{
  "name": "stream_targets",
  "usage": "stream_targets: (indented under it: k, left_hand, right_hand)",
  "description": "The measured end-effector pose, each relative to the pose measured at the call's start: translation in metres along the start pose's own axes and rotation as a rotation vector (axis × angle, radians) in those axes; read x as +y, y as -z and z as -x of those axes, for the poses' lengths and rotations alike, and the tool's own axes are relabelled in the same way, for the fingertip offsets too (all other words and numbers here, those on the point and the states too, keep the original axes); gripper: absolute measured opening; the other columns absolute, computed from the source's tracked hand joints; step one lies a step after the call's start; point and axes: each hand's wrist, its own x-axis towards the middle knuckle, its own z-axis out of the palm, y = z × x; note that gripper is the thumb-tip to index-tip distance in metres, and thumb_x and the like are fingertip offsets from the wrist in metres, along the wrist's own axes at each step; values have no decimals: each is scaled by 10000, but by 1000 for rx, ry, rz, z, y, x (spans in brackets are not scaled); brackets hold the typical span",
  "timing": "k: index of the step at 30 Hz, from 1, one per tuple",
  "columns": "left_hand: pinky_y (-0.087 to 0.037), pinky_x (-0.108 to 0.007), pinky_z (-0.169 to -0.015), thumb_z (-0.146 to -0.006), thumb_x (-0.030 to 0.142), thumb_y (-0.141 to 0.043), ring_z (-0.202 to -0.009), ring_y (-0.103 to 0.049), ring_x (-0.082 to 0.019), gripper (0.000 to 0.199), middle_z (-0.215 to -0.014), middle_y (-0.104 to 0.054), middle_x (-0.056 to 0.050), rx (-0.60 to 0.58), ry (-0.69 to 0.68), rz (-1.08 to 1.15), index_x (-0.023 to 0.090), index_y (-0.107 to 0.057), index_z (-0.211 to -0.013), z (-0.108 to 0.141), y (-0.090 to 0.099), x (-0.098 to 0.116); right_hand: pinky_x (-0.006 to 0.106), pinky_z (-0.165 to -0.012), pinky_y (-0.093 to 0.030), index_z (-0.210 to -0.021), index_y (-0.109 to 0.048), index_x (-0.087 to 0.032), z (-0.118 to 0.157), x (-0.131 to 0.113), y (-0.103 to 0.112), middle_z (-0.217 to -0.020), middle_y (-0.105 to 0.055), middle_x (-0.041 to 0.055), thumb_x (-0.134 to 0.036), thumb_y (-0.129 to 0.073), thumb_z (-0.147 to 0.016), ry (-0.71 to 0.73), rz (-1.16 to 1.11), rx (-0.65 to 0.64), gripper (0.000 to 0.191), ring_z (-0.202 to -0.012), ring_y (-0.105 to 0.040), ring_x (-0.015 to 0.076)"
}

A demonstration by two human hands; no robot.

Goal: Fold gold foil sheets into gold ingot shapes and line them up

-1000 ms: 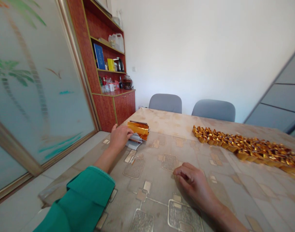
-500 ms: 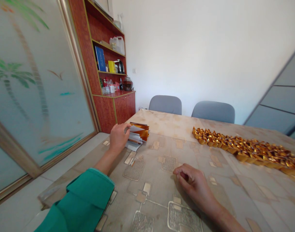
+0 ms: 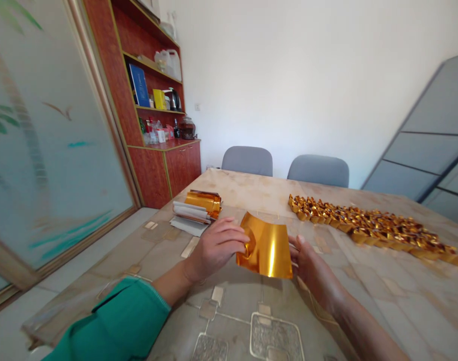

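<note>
The left hand (image 3: 221, 245), extending from a green fabric sleeve (image 3: 120, 318), is closed on the left side of a shiny gold foil-like sheet (image 3: 274, 250), its fingers lying over the front face. The right hand (image 3: 312, 260) is partly open at the sheet's opposite edge, fingers slightly curled; whether it pinches the edge or only touches it cannot be told. The sheet is curved, with a dent near the left fingertips, and is held up between both hands above a long table with a beige-grey patterned covering (image 3: 244, 188).

Beyond the left hand, on the table, lies a loose stack of curled gold-and-grey sheets (image 3: 202, 201). Further right, well apart from the stack, sits a dense band of small folded gold pieces (image 3: 349, 220), running diagonally across the table. Two grey rounded chair backs (image 3: 247, 160) stand at the far side. A reddish-brown wooden cabinet (image 3: 150, 173) with loaded shelves stands at left, against the white wall (image 3: 274, 75).
</note>
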Motion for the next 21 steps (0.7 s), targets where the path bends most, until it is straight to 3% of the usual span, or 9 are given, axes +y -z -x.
stream_targets:
  k: [3, 5, 9, 11, 13, 15, 17, 19, 21]
  left_hand:
    - [-461, -427, -1024, -956, 141, -554, -1005, -666, -165, 172, -1030, -767, -4, -84, -47, 56, 217, -672, -857, 2, -8, 7]
    - [-465, -435, -1021, -960, 123, -526, -1068, -643, -178, 191, -1120, -744, -25, -123, -37, 91, 215, -675, -885, 2, -10, 9]
    - [-473, -467, -1017, -947, 184, -524, -1229, -559, -237, 221, -1345, -607, -112, -140, 160, 151, 214, -633, -1137, 2, -12, 10]
    - [-459, -496, -1037, -891, 340, -646, -1283, -509, -282, 477, -1403, -527, -153, -101, 295, 135, 210, -510, -1330, 4, -14, 12]
    - [-446, -512, -1052, -819, 406, -731, -1318, -460, -311, 761, -1429, -458, -182, -22, 407, 72, 200, -360, -1451, 6, -16, 16]
    - [-448, -503, -1053, -834, 332, -718, -1323, -445, -306, 764, -1422, -445, -182, -28, 428, 13, 198, -322, -1473, 8, -17, 21]
    - [-476, -463, -1022, -881, 220, -638, -1262, -505, -275, 533, -1368, -515, -147, -197, 331, 26, 211, -462, -1384, 8, -17, 25]
    - [-501, -414, -986, -902, 139, -561, -1164, -579, -238, 322, -1275, -609, -105, -400, 203, 90, 209, -605, -1213, 8, -19, 29]
    - [-500, -393, -987, -900, 107, -529, -1122, -610, -225, 282, -1229, -656, -94, -535, 129, 139, 182, -639, -1147, 10, -23, 32]
  right_hand:
    - [421, -870, -518, -1101, -710, -200, -4, 2, 6, -1078, -752, 119, -516, -760, -750, -15, 32, -6, 474, -944, -693, 290]
    - [414, -809, -543, -979, -730, -182, -7, 5, 10, -962, -771, 116, -461, -830, -674, 54, 92, 50, 425, -843, -707, 280]
    - [369, -713, -547, -795, -701, -207, -10, 3, 15, -823, -749, 67, -473, -803, -710, 385, 345, 233, 297, -755, -685, 244]
    - [368, -746, -536, -787, -686, -226, -6, -1, 16, -904, -741, 65, -426, -749, -797, 576, 486, 252, 211, -819, -678, 240]
    - [389, -805, -521, -826, -684, -239, 0, -6, 18, -988, -735, 73, -372, -674, -886, 819, 672, 184, 147, -904, -665, 245]
    - [402, -842, -510, -887, -679, -243, 8, -7, 21, -1024, -734, 79, -345, -617, -937, 1010, 868, 47, 129, -956, -649, 247]
    - [396, -868, -509, -945, -667, -238, 15, -5, 26, -1060, -737, 79, -315, -589, -960, 1080, 1026, -102, 110, -993, -639, 241]
    - [379, -896, -509, -967, -649, -229, 21, 0, 34, -1099, -736, 72, -248, -587, -961, 1060, 1139, -241, 65, -1029, -632, 228]
    - [362, -921, -506, -975, -631, -224, 26, 5, 44, -1115, -734, 66, -182, -594, -948, 988, 1181, -360, 62, -1054, -626, 216]
